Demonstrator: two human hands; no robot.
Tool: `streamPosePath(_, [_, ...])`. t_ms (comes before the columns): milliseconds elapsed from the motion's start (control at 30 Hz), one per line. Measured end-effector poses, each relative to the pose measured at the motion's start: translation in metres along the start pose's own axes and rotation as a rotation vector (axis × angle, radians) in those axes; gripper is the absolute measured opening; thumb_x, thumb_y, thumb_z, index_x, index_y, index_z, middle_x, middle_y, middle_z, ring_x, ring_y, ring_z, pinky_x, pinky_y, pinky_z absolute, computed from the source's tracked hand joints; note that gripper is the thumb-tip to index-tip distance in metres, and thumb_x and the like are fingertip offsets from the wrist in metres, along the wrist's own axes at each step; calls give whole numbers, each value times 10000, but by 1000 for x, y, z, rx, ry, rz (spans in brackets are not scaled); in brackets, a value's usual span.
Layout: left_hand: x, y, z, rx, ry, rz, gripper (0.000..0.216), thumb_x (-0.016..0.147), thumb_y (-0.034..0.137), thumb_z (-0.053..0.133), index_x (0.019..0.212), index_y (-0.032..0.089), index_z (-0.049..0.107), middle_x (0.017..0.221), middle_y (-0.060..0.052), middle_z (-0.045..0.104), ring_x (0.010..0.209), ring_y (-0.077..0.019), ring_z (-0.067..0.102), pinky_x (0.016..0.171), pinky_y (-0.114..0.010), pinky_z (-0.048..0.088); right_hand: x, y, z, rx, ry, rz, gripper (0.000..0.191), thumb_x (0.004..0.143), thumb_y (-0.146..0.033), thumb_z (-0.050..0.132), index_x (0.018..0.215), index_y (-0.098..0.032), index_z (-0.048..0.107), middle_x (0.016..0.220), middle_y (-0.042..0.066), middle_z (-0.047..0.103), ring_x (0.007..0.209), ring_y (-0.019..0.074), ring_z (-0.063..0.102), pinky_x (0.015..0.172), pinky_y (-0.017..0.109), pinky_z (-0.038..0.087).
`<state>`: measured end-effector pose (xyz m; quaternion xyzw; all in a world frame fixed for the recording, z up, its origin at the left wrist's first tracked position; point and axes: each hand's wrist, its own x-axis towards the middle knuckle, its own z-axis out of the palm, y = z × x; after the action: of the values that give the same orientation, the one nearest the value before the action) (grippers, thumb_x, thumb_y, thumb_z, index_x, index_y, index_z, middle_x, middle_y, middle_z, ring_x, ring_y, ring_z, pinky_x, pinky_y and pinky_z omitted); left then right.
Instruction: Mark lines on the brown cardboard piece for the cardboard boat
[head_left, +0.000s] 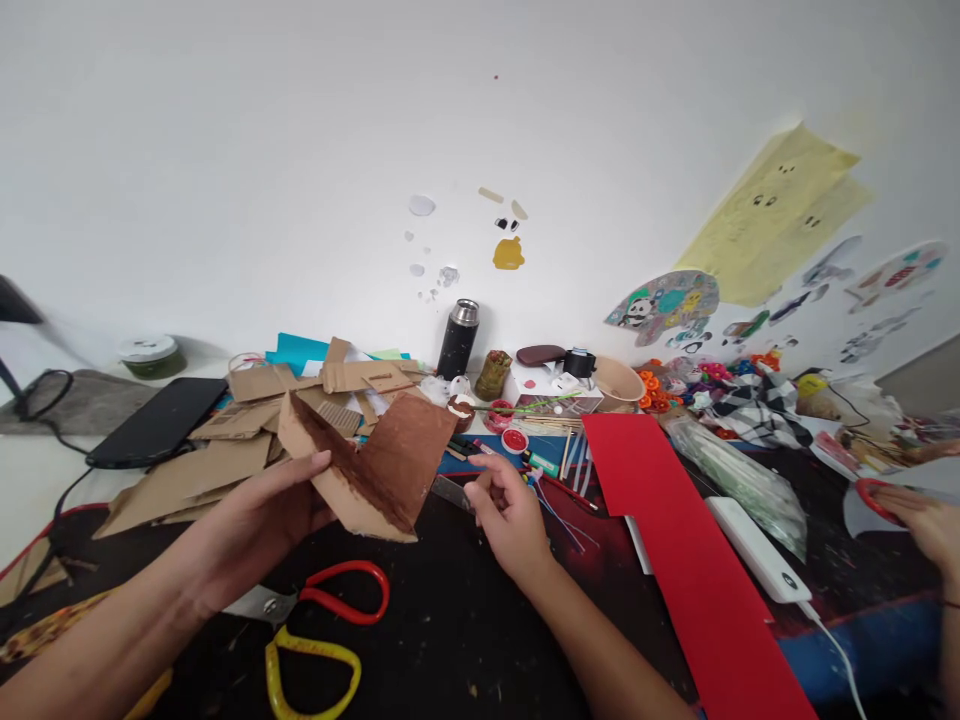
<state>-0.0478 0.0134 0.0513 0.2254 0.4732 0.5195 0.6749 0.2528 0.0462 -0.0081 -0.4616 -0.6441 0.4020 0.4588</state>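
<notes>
Head view: just beyond the scissors, the left hand holds the folded brown cardboard by one panel; beyond and right of the scissors, the right hand grips a flat grey tool. Should the left hold slacken, the cardboard could drop towards the scissors and scuff

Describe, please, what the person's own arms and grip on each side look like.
The left forearm and right forearm are bare and tapering, without visible sleeve, watch or bracelet. The left grip and right grip are bare hands; no glove or ring shows.
</notes>
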Motion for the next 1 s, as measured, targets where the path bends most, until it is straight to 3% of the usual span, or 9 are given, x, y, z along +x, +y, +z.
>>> streamPosePath(100, [4,1,-9,10,5,-59,820,718,472,1069,1450,266,761,1471,-112,854,1295,-396,838,943,-421,734,0,-2,-16,-359,-115,-254,481,1087,-412,753,1541,-260,715,1016,55,805,806,224,742,797,366,647])
streamPosePath(200, [6,-3,-12,15,-22,-123,752,734,486,1054,1393,253,777,1450,-122,861,1272,-386,849,938,-408,727,2,-10,-23,-670,-213,-441,562,1116,-356,762,1662,-300,642,1369,154,802,1276,349,757,1146,557,623])
streamPosePath(333, [4,-11,-4,-9,-71,-201,790,702,496,1073,1390,244,778,1431,-135,867,1329,-409,828,1025,-432,716,6,-20,-17,-878,-315,-563,586,1111,-278,772,1678,-291,624,1559,189,712,1466,383,652,1261,646,538])
streamPosePath(467, [-1,-15,6,-61,-90,-240,848,679,456,1091,1438,254,771,1426,-119,872,1391,-421,798,1126,-473,689,8,-19,-7,-929,-359,-619,573,1056,-136,724,1620,-228,679,1540,202,714,1431,381,643,1242,627,546])
streamPosePath(633, [-5,-16,9,-75,-121,-272,896,698,454,1083,1508,268,748,1440,-115,867,1411,-423,787,1170,-497,669,8,-9,-4,-872,-342,-564,618,979,-37,660,1548,-257,757,1406,159,781,1317,353,676,1160,585,573])
streamPosePath(767, [-4,-13,4,-47,-100,-185,918,728,471,1060,1567,324,717,1459,-94,862,1434,-424,770,1165,-510,670,12,1,-9,-715,-257,-441,506,998,-74,661,1428,-268,845,1300,142,833,1216,338,716,1106,553,591])
streamPosePath(900, [0,-11,-6,-12,-33,-53,898,677,474,1070,1502,316,756,1490,-101,848,1435,-448,760,1134,-508,685,17,8,-12,-233,-22,-120,202,1030,-315,744,1095,-281,933,1133,113,870,1131,334,759,1104,527,594])
streamPosePath(1000, [4,-14,-8,26,-35,-44,847,665,479,1083,1436,289,787,1495,-112,845,1412,-446,772,1126,-483,684,21,8,-9,-33,88,7,334,998,-566,792,976,-259,921,1076,103,877,1067,340,775,1034,508,624])
